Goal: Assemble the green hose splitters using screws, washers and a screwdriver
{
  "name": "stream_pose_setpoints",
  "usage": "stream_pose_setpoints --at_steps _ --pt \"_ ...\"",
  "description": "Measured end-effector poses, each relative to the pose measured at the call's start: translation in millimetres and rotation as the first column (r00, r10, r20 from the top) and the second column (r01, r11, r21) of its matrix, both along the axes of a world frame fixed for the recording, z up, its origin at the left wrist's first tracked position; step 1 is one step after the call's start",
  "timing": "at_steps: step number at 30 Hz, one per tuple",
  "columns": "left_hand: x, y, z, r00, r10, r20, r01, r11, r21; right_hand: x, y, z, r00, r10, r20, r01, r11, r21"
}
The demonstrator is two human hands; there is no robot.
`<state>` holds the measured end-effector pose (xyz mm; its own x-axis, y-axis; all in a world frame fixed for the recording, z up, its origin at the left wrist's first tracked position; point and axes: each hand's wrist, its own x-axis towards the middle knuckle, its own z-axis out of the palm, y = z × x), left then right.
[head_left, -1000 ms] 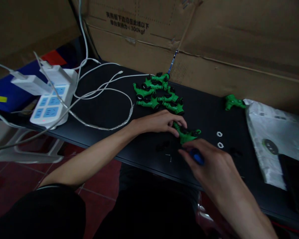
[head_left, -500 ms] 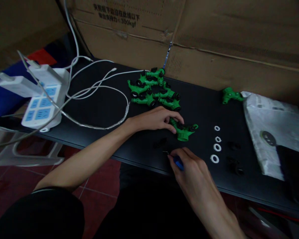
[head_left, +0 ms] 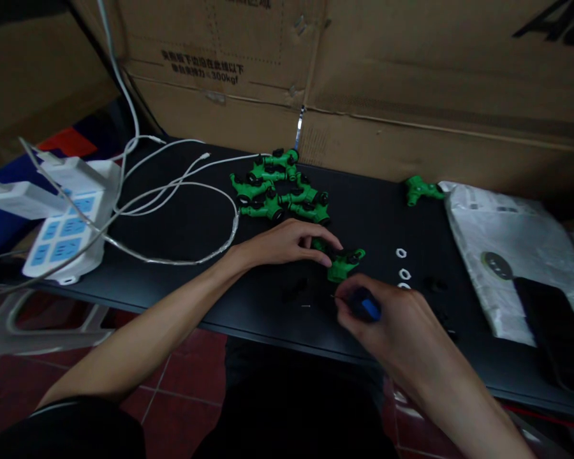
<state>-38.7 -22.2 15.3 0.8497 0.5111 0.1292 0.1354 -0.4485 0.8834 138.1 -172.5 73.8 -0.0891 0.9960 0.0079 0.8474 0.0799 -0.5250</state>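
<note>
My left hand grips a green Y-shaped hose splitter with black valve parts, its thumb and fingers around the left end. The splitter rests on the black tabletop. Closed around a screwdriver with a blue and black handle is my right hand; the thin tip points left, just below the splitter. A small thin metal piece lies on the table left of that tip. Small black parts, hard to make out, sit below my left hand.
Several green splitters are grouped behind my left hand. White rings lie to the right, partly behind my right hand. Another green splitter stands beside a white plastic bag and a dark phone. White cables and a power strip occupy the left.
My right hand has moved the screwdriver tip away from the small metal piece, right and closer to the splitter. My left hand keeps its hold. The whole view has shifted slightly.
</note>
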Motion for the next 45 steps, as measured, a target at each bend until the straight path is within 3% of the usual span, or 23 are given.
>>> stream_pose_setpoints --at_steps 5,12,29,39,45 --pt "0 1 -0.4 1.000 -0.023 -0.011 0.023 1.000 -0.019 16 34 13 0.998 -0.023 -0.054 0.027 0.997 0.077" --pt "1 1 -1.9 1.000 0.018 -0.018 -0.019 0.999 -0.036 16 61 4 0.998 0.061 -0.027 -0.058 0.992 0.112" --pt "2 0 -0.3 1.000 0.003 -0.023 -0.004 0.999 -0.046 16 62 -4 0.962 0.214 0.169 -0.235 0.965 0.114" --pt "1 2 -1.7 1.000 0.006 -0.020 -0.006 0.999 -0.032 17 58 -3 0.960 0.225 0.165 -0.249 0.958 0.145" --pt "2 1 -0.2 1.000 0.007 0.001 -0.007 0.995 -0.096 16 57 1 0.965 0.216 0.150 -0.236 0.963 0.129"
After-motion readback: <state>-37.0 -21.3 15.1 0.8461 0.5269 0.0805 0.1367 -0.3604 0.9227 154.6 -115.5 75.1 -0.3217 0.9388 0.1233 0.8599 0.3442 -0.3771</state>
